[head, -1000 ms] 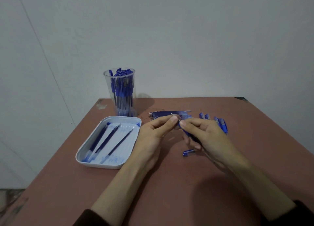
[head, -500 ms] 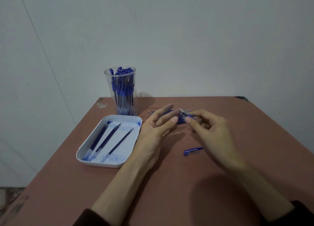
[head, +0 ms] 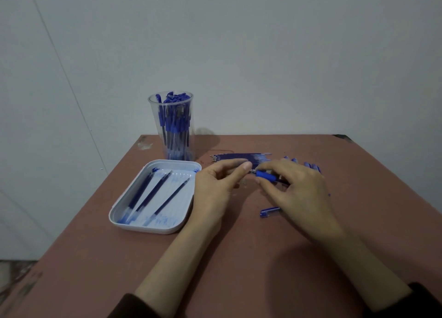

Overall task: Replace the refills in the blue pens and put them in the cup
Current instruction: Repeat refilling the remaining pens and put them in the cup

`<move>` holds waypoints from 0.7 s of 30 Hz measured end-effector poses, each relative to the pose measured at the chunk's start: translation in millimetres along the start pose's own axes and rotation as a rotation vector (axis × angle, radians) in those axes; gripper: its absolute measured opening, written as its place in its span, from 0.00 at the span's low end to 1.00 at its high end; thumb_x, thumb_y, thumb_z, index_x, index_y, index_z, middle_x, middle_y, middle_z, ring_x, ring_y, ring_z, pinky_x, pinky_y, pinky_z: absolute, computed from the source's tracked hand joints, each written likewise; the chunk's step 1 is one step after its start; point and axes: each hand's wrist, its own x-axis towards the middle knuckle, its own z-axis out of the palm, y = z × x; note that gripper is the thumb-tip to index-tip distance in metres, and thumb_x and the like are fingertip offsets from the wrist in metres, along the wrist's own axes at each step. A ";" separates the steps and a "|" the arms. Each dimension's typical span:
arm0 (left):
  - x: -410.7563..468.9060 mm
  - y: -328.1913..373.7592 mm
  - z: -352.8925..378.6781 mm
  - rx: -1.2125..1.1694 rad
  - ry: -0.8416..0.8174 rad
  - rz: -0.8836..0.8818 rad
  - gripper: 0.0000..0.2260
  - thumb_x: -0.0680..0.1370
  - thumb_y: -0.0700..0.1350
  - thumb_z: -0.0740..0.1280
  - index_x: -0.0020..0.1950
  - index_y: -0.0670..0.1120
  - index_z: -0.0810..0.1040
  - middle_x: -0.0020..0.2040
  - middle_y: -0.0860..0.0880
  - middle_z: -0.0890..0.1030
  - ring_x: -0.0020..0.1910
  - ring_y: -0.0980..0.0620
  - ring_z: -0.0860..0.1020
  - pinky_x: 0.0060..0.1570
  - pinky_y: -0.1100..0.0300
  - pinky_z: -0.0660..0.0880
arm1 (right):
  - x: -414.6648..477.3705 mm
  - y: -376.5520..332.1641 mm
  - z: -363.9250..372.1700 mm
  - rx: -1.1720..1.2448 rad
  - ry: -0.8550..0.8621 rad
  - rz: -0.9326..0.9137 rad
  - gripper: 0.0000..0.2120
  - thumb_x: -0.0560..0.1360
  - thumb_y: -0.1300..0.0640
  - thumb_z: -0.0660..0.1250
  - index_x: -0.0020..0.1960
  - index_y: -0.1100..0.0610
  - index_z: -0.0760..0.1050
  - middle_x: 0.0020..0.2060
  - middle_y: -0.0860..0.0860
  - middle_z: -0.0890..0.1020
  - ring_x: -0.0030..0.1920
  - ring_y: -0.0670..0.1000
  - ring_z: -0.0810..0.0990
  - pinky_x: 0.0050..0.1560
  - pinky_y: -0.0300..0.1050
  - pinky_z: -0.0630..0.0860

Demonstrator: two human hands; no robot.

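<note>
Blue pen (head: 267, 176) pinched level in the right hand (head: 296, 193), tip toward the left hand (head: 215, 188), whose loosely open, empty grip is apparently ready to screw its tip.

Tall clear glossy plastic cup (head: 170, 126); smooth white plastic tray (head: 153, 225) (ink-smeared); matt reddish-brown table (head: 239, 269).

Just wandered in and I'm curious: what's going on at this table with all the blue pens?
A person is working on a blue pen, held in the right hand with the left hand at its tip. Its cap lies on the table. A clear cup holds many pens, a white tray holds three refills, and more refills lie behind the hands.
</note>
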 end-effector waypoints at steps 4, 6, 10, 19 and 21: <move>1.1 -1.6 -0.1 0.057 -0.001 -0.010 0.05 0.72 0.43 0.72 0.46 0.43 0.85 0.34 0.53 0.83 0.32 0.63 0.76 0.37 0.70 0.74 | -0.7 0.6 0.8 -0.101 -0.012 -0.038 0.06 0.70 0.57 0.73 0.46 0.51 0.81 0.35 0.45 0.81 0.36 0.45 0.77 0.34 0.43 0.75; 1.5 -2.0 -0.3 0.079 0.015 -0.032 0.05 0.72 0.45 0.73 0.42 0.43 0.85 0.32 0.53 0.81 0.31 0.62 0.75 0.37 0.69 0.74 | -0.7 1.2 1.4 -0.125 -0.027 -0.043 0.06 0.70 0.56 0.74 0.46 0.51 0.80 0.35 0.45 0.80 0.35 0.44 0.76 0.33 0.42 0.74; 3.9 -1.4 -1.7 0.069 0.096 -0.085 0.11 0.73 0.49 0.71 0.35 0.43 0.81 0.28 0.54 0.78 0.27 0.61 0.72 0.36 0.69 0.73 | -0.2 1.9 0.6 -0.133 0.008 -0.043 0.04 0.70 0.54 0.70 0.45 0.50 0.80 0.34 0.44 0.79 0.35 0.44 0.76 0.32 0.41 0.72; 6.6 -3.8 -9.6 0.201 0.120 0.032 0.04 0.71 0.47 0.74 0.38 0.48 0.83 0.31 0.55 0.81 0.30 0.61 0.75 0.36 0.68 0.74 | 1.1 12.7 -3.6 -0.171 0.059 0.208 0.04 0.71 0.52 0.71 0.46 0.47 0.79 0.36 0.46 0.80 0.37 0.50 0.77 0.37 0.44 0.71; 5.0 -5.9 -9.0 0.381 -0.024 0.071 0.04 0.69 0.43 0.76 0.39 0.52 0.83 0.32 0.56 0.82 0.33 0.62 0.78 0.37 0.71 0.73 | 1.9 15.0 -5.0 -0.172 0.089 0.235 0.04 0.71 0.53 0.71 0.47 0.48 0.79 0.37 0.46 0.80 0.37 0.51 0.78 0.37 0.43 0.70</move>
